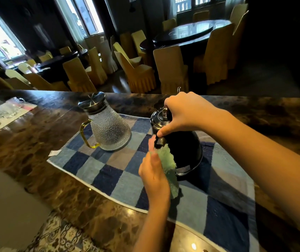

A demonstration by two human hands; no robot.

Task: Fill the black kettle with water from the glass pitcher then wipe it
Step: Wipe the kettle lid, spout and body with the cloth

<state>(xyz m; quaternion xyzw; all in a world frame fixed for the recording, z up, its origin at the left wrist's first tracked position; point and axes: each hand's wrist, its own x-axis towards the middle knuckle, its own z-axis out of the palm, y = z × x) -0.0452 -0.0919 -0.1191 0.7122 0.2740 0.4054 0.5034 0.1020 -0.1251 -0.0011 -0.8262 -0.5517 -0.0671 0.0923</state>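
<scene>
Right hand grips kettle top. Left hand, flat-fingered, presses green cloth on its 8 o'clock side. Pitcher at 9 o'clock.

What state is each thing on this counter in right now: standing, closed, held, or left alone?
black kettle: upright, lid on, gripped at the top.
glass pitcher: upright, lid on, untouched.
green cloth: pressed against the kettle's side.
left hand: straight fingers press the cloth.
right hand: curled round the kettle's handle.
checked mat: spread flat under both vessels.
</scene>
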